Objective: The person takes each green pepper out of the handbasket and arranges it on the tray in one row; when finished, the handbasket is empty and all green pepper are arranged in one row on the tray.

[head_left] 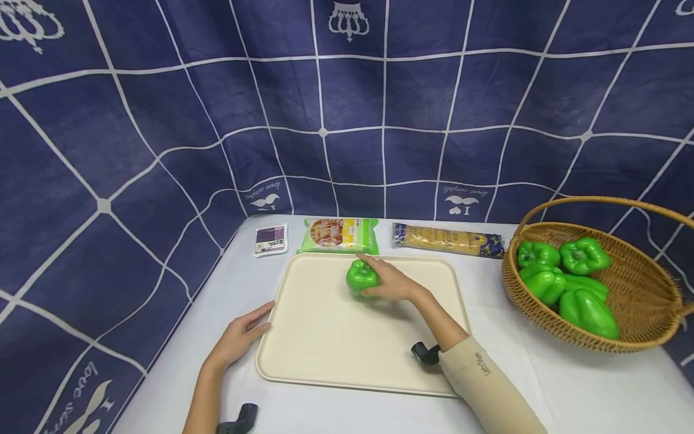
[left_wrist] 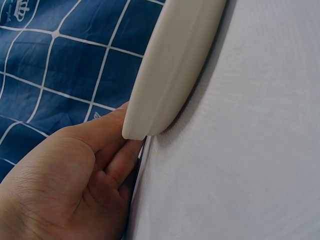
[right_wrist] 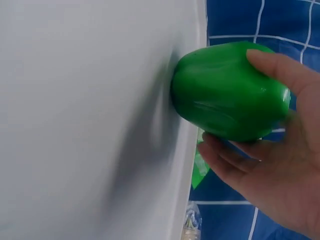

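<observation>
My right hand (head_left: 393, 282) holds a green bell pepper (head_left: 361, 277) over the back middle of a cream tray (head_left: 336, 337). In the right wrist view, the thumb lies on one side of the pepper (right_wrist: 225, 92) and the fingers of the hand (right_wrist: 285, 160) on the other. Whether its base touches the tray cannot be told. At the tray's left side, my left hand (head_left: 238, 340) touches the rim with fairly straight fingers and thumb. Close up, the left wrist view has this hand (left_wrist: 65, 175) against the tray's edge (left_wrist: 175, 65), its fingertips partly hidden.
A wicker basket (head_left: 645, 265) with several green bell peppers (head_left: 588, 310) stands at right. Behind the tray lie a small white-and-purple pack (head_left: 271, 240), a green pack with a pizza picture (head_left: 341, 235) and a long pasta pack (head_left: 447, 239). A blue checked curtain (head_left: 352, 108) hangs behind.
</observation>
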{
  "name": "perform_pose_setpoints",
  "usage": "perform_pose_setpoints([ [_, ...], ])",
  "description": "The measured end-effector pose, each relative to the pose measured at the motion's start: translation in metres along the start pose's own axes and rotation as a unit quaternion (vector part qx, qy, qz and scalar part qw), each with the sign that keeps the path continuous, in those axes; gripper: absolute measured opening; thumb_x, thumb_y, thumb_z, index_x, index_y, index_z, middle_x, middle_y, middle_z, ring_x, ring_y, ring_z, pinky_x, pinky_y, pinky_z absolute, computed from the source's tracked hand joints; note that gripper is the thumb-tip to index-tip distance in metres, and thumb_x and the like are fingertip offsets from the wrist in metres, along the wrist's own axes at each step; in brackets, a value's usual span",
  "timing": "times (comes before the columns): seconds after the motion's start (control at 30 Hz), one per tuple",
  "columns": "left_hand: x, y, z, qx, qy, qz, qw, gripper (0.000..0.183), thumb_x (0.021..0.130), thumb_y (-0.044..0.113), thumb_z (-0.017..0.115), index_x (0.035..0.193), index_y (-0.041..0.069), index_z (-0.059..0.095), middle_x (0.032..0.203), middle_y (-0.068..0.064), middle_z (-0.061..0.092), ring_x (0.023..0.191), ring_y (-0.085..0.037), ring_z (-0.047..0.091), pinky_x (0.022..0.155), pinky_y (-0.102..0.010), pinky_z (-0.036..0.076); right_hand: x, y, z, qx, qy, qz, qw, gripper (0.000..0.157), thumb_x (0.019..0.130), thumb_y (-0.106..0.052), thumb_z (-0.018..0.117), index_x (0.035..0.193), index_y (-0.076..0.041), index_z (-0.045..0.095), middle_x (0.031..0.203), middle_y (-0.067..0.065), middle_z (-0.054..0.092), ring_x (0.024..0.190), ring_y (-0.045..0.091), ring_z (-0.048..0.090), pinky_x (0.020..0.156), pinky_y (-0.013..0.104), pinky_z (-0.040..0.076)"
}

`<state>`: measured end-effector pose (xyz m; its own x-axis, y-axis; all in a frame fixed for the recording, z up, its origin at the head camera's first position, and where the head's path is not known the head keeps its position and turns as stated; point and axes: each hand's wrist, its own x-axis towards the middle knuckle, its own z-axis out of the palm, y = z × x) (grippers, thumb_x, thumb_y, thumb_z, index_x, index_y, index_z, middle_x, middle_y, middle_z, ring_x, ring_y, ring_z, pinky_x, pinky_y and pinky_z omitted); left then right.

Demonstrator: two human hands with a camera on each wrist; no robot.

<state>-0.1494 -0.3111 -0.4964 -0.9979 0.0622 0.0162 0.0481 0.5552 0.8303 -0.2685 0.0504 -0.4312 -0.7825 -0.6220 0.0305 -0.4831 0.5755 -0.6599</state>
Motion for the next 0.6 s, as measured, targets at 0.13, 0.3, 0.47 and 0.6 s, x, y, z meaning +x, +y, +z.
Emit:
perform_pose_setpoints([
  [0.13,0.001,-0.001,0.001,0.0,0.0,0.0,1.0,0.048,0.088,0.029,0.062,0.133,0.019,0.051,0.139,-0.003,0.044,0.13,-0.025,0.036,0.106,-0.04,0.03,0.006,-0.002,0.004,0.046,0.025,0.006,0.999,0.085,0.075,-0.027,0.078,0.14,-0.006,0.028,0.124,0.016,0.051,0.113,0.029,0.05,0.097,0.044,0.041],
  [0.3,0.001,0.0,0.0,-0.003,-0.001,-0.002,1.0,0.048,0.088,0.028,0.063,0.133,0.019,0.051,0.139,-0.003,0.044,0.13,-0.025,0.036,0.106,-0.041,0.03,0.021,-0.003,0.018,0.086,0.059,-0.005,0.995,0.082,0.072,-0.03,0.08,0.138,-0.006,0.037,0.125,0.013,0.051,0.111,0.027,0.051,0.096,0.04,0.043],
  [0.47,-0.001,0.001,-0.001,-0.006,-0.006,-0.004,1.0,0.049,0.088,0.03,0.063,0.134,0.019,0.051,0.14,-0.004,0.043,0.13,-0.026,0.036,0.106,-0.042,0.03,0.04,-0.009,0.04,0.137,0.099,-0.01,0.986,0.084,0.071,-0.024,0.081,0.14,-0.005,0.036,0.128,0.014,0.049,0.109,0.027,0.054,0.09,0.032,0.049],
  [0.6,-0.002,0.001,-0.002,-0.012,-0.011,-0.001,0.9999,0.05,0.088,0.03,0.063,0.134,0.017,0.05,0.14,-0.004,0.043,0.13,-0.026,0.036,0.106,-0.042,0.03,0.056,-0.023,0.058,0.184,0.112,-0.01,0.976,0.084,0.072,-0.021,0.081,0.14,-0.005,0.034,0.13,0.016,0.048,0.111,0.029,0.055,0.09,0.027,0.048],
])
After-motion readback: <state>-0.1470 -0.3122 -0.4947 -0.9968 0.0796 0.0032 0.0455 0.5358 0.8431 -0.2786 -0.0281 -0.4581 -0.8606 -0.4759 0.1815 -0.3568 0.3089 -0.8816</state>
